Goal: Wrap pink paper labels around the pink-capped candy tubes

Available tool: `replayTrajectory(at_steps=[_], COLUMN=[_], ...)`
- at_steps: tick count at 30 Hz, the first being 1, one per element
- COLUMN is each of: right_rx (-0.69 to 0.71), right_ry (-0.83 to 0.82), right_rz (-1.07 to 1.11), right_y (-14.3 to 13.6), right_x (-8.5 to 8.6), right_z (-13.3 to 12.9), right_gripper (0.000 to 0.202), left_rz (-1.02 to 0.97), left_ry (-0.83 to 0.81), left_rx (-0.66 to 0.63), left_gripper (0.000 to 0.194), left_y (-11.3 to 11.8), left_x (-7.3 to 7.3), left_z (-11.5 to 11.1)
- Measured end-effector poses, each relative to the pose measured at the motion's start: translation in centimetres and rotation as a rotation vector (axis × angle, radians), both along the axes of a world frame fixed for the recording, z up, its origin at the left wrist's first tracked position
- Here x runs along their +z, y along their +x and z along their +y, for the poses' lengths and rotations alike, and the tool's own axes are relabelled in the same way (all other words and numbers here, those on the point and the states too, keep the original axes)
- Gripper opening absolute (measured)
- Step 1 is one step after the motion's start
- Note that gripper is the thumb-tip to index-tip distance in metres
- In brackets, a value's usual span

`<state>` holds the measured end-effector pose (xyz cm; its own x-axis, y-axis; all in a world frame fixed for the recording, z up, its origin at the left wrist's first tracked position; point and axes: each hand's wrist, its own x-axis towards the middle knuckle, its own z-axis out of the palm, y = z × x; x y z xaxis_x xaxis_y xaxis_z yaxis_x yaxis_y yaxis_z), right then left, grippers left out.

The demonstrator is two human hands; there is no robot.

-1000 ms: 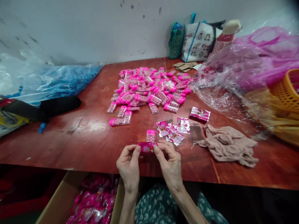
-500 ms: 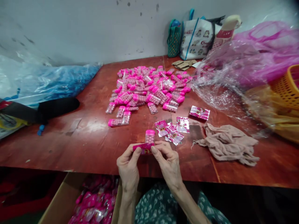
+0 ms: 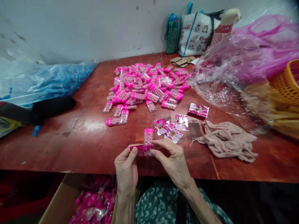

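the left hand [image 3: 126, 168] pinches the wrapper [image 3: 141, 150] over the table [image 3: 84, 149], long axis left-to-right; right hand [image 3: 175, 162] at its right end, grip unclear. beyond, a bottle [image 3: 148, 138] points cap-first away.

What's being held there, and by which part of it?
A small pink wrapper: the left hand pinches its left end; the right hand is at its right end, its grip unclear.
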<state>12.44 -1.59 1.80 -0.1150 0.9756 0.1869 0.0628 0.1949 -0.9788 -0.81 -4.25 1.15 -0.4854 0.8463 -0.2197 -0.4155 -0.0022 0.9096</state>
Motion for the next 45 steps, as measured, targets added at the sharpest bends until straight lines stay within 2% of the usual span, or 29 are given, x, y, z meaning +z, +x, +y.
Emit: replayTrajectory(at_steps=[4, 7, 9, 13, 17, 19, 20, 23, 25, 28, 34, 36, 45], right_rx=[0.004, 0.021, 0.034, -0.014, -0.247, -0.301, -0.258, 0.007, 0.107, 0.103, 0.095, 0.091, 0.135], right_ry=[0.175, 0.312, 0.343, 0.28, 0.172, 0.094, 0.057, 0.037, 0.071, 0.09, 0.026, -0.016, -0.27], right_rz=[-0.154, -0.295, -0.353, -0.403, -0.412, -0.341, -0.283, -0.111, -0.087, -0.098, 0.028, 0.064, 0.129], right_y=[0.4, 0.3, 0.1, 0.6, 2.4, 2.7, 2.5, 0.7, -0.6, -1.5, -1.2, -1.4, -1.7], right_x=[-0.1, -0.4, -0.6, -0.9, -1.0, -0.6, -0.3, 0.4, 0.6, 0.3, -0.2, -0.3, -1.1], right_z=[0.0, 0.0, -0.1, 0.0, 0.8, 1.0, 0.9, 0.4, 0.0, -0.3, 0.0, -0.1, -0.3], right_gripper=[0.02, 0.025, 0.03, 0.031, 0.025, 0.023, 0.022, 0.006, 0.009, 0.007, 0.014, 0.009, 0.012], left_rz=[0.005, -0.002, -0.008, -0.027, -0.044, -0.049, -0.052, -0.062, -0.07, -0.084, -0.097, -0.1, -0.117], left_ry=[-0.02, -0.033, -0.047, -0.073, -0.066, -0.058, -0.056, -0.06, -0.064, -0.07, -0.08, -0.085, -0.123], left_rx=[-0.078, -0.075, -0.057, 0.007, 0.168, 0.224, 0.234, 0.216, 0.192, 0.162, 0.114, 0.098, 0.089], left_gripper=[0.011, 0.009, 0.009, 0.011, 0.012, 0.012, 0.012, 0.012, 0.011, 0.011, 0.009, 0.009, 0.01], left_y=[0.6, 1.1, 1.5, 1.6, -0.2, -1.1, -1.3, -1.2, -0.8, -0.5, -0.8, -0.8, -0.8], left_x=[0.3, 0.3, 0.3, 0.1, -0.2, -0.2, -0.2, -0.1, 0.1, 0.1, -0.3, -0.3, -0.4], left_z=[-0.2, -0.3, -0.2, -0.1, -0.2, -0.2, -0.3, -0.2, -0.2, -0.2, -0.2, -0.2, -0.2])
